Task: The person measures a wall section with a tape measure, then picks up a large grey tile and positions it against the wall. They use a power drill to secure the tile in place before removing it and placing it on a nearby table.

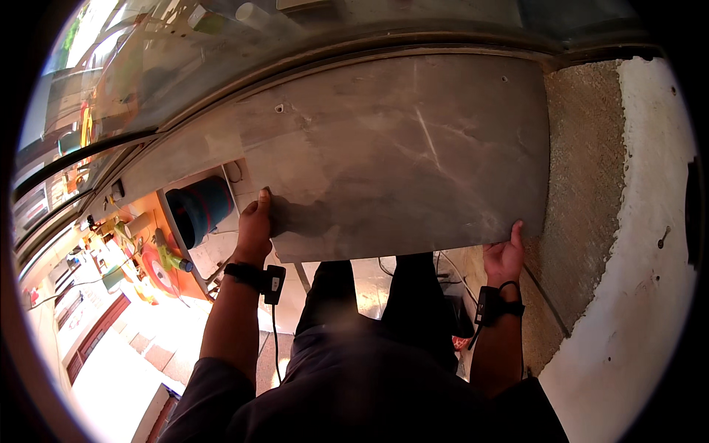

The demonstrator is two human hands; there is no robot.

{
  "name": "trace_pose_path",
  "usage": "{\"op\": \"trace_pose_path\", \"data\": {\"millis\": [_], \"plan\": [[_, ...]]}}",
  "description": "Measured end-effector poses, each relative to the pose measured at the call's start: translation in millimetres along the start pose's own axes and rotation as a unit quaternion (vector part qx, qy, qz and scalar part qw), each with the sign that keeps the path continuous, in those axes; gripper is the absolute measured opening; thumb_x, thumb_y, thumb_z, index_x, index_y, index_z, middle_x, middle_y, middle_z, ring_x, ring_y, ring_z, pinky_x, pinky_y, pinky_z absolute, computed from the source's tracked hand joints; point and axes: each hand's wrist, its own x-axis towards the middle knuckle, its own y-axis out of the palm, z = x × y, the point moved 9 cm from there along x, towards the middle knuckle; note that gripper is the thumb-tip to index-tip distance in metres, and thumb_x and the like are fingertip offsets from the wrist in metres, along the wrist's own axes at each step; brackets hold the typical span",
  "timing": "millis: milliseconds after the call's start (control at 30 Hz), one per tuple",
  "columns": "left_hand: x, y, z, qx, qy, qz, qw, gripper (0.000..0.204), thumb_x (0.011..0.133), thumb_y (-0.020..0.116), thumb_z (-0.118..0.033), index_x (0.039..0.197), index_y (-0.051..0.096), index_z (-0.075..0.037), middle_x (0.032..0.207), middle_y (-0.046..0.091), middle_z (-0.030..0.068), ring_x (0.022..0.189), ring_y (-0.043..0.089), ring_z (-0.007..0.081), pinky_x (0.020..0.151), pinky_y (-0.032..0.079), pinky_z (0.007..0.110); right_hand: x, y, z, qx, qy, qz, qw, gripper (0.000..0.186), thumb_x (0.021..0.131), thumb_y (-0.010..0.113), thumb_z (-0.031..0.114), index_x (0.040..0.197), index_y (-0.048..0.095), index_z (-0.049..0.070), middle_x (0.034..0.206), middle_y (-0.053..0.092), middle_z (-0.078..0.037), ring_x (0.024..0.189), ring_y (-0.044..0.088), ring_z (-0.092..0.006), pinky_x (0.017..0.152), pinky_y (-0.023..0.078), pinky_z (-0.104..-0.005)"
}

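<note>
A wide grey slab point(399, 155) with pale marble-like veins lies in front of me, its far edge along a window frame. My left hand point(255, 230) grips its near left corner, thumb up against the side edge, the other fingers mostly hidden. At the near right corner, my right hand point(504, 257) holds the front edge, with its thumb up on the edge and the fingers curled below. One small hole shows near each far corner of the slab. A black device with a cable is strapped to each wrist.
Left of the slab, a dark blue bucket point(199, 210) sits in an opening in the counter. Beyond it, a green power tool point(171, 255) lies on an orange board. Window glass point(354, 26) runs along the far side. A rough concrete ledge point(583, 155) and white wall point(650, 221) border the right.
</note>
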Motion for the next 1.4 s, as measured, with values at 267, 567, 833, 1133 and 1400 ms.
{"op": "trace_pose_path", "data": {"millis": [267, 567, 833, 1133, 1400], "plan": [[3, -1, 4, -0.002, -0.005, 0.002, 1.0, 0.053, 0.094, 0.057, -0.042, 0.111, 0.059, 0.008, 0.097, 0.064, 0.0081, 0.084, 0.058, 0.0156, 0.078, 0.048, 0.028, 8, -5, -6, 0.004, 0.02, 0.021, 1.0, 0.056, 0.092, 0.059, 0.038, 0.135, 0.043, 0.006, 0.134, 0.052, -0.006, 0.121, 0.049, -0.0232, 0.102, 0.041, -0.0373], [9, -9, 11, 0.004, -0.008, -0.01, 1.0, 0.053, 0.093, 0.058, -0.043, 0.107, 0.06, 0.008, 0.095, 0.064, 0.0071, 0.085, 0.057, 0.0146, 0.077, 0.047, 0.028, 2, 0, -4, -0.005, 0.011, 0.019, 1.0, 0.053, 0.092, 0.059, 0.038, 0.133, 0.046, 0.007, 0.133, 0.053, -0.006, 0.119, 0.051, -0.0223, 0.1, 0.043, -0.0368], [12, -14, 12, 0.023, -0.011, -0.028, 0.999, 0.053, 0.093, 0.058, -0.045, 0.104, 0.062, 0.007, 0.091, 0.063, 0.0064, 0.082, 0.055, 0.0139, 0.075, 0.045, 0.028, 4, -4, -3, 0.011, 0.017, 0.009, 1.0, 0.057, 0.091, 0.06, 0.037, 0.135, 0.044, 0.004, 0.136, 0.051, -0.009, 0.123, 0.048, -0.0263, 0.105, 0.039, -0.0402], [11, -15, 13, 0.049, -0.012, -0.03, 0.998, 0.05, 0.093, 0.058, -0.045, 0.094, 0.062, 0.004, 0.078, 0.057, 0.0008, 0.071, 0.049, 0.0106, 0.064, 0.042, 0.026, 1, -2, -17, 0.075, 0.011, 0.084, 0.994, 0.05, 0.092, 0.059, 0.036, 0.131, 0.048, 0.006, 0.129, 0.056, -0.008, 0.116, 0.054, -0.024, 0.1, 0.044, -0.0387], [4, -4, 4, 0.002, -0.009, -0.024, 1.0, 0.047, 0.093, 0.057, -0.043, 0.094, 0.063, 0.003, 0.076, 0.056, -0.0002, 0.069, 0.047, 0.01, 0.063, 0.041, 0.025, -23, 2, -107, 0.089, 0.193, 0.198, 0.957, 0.041, 0.094, 0.057, 0.031, 0.127, 0.05, 0.008, 0.125, 0.059, -0.008, 0.114, 0.056, -0.0249, 0.097, 0.047, -0.0454]]}}
